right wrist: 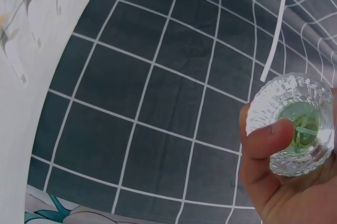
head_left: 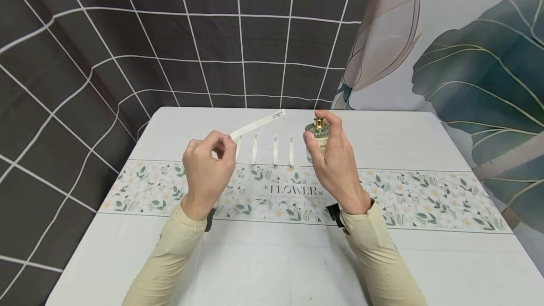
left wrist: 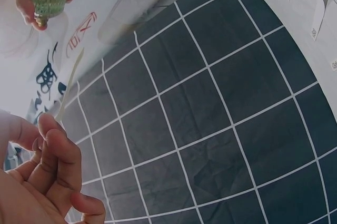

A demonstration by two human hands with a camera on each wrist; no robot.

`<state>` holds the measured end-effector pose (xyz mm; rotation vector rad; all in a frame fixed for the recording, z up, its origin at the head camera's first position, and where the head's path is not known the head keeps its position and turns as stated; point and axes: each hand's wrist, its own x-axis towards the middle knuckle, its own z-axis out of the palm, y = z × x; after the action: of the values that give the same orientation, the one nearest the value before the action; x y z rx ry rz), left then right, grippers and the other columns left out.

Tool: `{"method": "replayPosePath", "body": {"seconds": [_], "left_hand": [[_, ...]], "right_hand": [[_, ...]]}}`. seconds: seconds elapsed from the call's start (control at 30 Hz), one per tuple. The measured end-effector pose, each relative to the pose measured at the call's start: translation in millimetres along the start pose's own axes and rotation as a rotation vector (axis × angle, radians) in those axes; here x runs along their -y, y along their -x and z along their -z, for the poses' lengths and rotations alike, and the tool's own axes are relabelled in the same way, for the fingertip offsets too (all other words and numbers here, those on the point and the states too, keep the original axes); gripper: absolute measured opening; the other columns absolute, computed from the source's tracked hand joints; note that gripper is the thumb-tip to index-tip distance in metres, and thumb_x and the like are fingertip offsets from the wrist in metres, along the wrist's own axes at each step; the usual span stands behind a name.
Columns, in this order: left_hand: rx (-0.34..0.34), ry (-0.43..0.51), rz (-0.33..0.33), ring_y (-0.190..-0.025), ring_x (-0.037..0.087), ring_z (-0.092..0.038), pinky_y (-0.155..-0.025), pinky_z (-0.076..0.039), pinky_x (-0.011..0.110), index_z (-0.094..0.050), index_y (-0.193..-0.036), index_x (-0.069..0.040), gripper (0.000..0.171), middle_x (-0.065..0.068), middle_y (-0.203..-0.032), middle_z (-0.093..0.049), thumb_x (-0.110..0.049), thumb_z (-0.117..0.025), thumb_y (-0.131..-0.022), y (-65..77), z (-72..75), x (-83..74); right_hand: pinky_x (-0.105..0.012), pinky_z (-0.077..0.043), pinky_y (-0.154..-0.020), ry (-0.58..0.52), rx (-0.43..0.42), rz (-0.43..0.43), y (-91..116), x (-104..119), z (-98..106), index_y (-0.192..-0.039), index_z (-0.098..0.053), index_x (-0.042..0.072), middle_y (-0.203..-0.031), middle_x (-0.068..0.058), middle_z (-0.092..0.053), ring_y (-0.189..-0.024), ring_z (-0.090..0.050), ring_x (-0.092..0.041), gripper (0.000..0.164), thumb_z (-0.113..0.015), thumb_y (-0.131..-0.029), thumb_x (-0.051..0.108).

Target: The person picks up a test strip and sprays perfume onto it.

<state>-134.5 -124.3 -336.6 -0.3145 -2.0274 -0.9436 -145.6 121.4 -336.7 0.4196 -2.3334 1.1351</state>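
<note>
My left hand pinches one end of a white paper perfume test strip between thumb and fingertips. The strip slants up to the right, its printed end near the bottle. My right hand grips a ribbed clear glass perfume bottle with pale green liquid and a cream label. Its index finger lies on top of the gold spray head. In the right wrist view the bottle's round base faces the camera, and the strip ends close beside it.
Several more test strips lie in a row on the white table, near a floral band lettered FLOWER. Behind stands a dark cloth with a white grid; a leaf-patterned cloth hangs at the right.
</note>
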Motion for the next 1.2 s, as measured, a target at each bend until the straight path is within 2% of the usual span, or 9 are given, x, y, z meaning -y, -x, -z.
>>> {"method": "replayPosePath", "body": {"seconds": [0.4,0.57,0.7,0.8,0.93,1.2], "left_hand": [[0.004,-0.004,0.003,-0.048,0.022,-0.055,-0.062,-0.039,0.040,-0.064,-0.065,-0.002,0.024,0.008,-0.053,-0.061,-0.003,-0.057,-0.089,1.6,-1.5,0.3],[0.003,-0.005,0.000,-0.048,0.022,-0.055,-0.062,-0.040,0.040,-0.064,-0.065,-0.002,0.024,0.008,-0.053,-0.061,-0.003,-0.057,-0.089,1.6,-1.7,-0.1],[0.003,-0.002,0.001,-0.048,0.022,-0.055,-0.062,-0.040,0.040,-0.064,-0.066,-0.002,0.024,0.008,-0.054,-0.062,-0.003,-0.057,-0.089,1.3,-1.9,-0.3],[0.005,-0.002,-0.001,-0.048,0.022,-0.055,-0.062,-0.040,0.040,-0.064,-0.066,-0.002,0.024,0.008,-0.054,-0.062,-0.003,-0.057,-0.089,1.0,-1.7,0.2],[0.007,0.003,0.004,-0.050,0.024,-0.056,-0.061,-0.042,0.041,-0.066,-0.068,0.000,0.024,0.010,-0.056,-0.062,-0.003,-0.057,-0.090,-1.2,-0.1,1.5],[-0.046,0.035,0.068,-0.065,0.025,-0.053,-0.064,-0.039,0.022,-0.076,-0.092,0.008,0.020,0.017,-0.071,-0.065,0.000,-0.059,-0.095,-8.8,7.6,8.0]], "right_hand": [[-0.057,-0.044,-0.103,0.004,-0.012,0.044,-0.5,0.2,-1.0,-0.149,-0.039,0.013,-0.150,-0.017,-0.050,-0.130,-0.054,-0.037,0.049,-0.057,-0.105,0.024],[-0.057,-0.044,-0.102,0.006,-0.009,0.034,-0.2,0.5,-0.6,-0.148,-0.039,0.011,-0.151,-0.018,-0.049,-0.127,-0.055,-0.038,0.048,-0.057,-0.105,0.023],[-0.057,-0.046,-0.096,0.003,-0.013,0.018,-0.2,0.0,0.1,-0.146,-0.040,0.011,-0.146,-0.020,-0.052,-0.117,-0.058,-0.039,0.046,-0.056,-0.105,0.024],[-0.057,-0.045,-0.098,-0.004,-0.014,0.021,-0.1,-0.6,0.3,-0.147,-0.040,0.011,-0.146,-0.019,-0.052,-0.120,-0.057,-0.038,0.047,-0.056,-0.105,0.024],[-0.057,-0.041,-0.107,-0.015,-0.012,0.040,-0.6,-1.8,-0.1,-0.149,-0.038,0.011,-0.152,-0.017,-0.048,-0.137,-0.049,-0.036,0.049,-0.056,-0.105,0.025],[-0.055,-0.049,-0.088,0.015,0.009,0.070,-1.8,-4.8,0.9,-0.150,-0.037,0.014,-0.147,-0.018,-0.051,-0.108,-0.060,-0.036,0.050,-0.057,-0.105,0.025]]}}
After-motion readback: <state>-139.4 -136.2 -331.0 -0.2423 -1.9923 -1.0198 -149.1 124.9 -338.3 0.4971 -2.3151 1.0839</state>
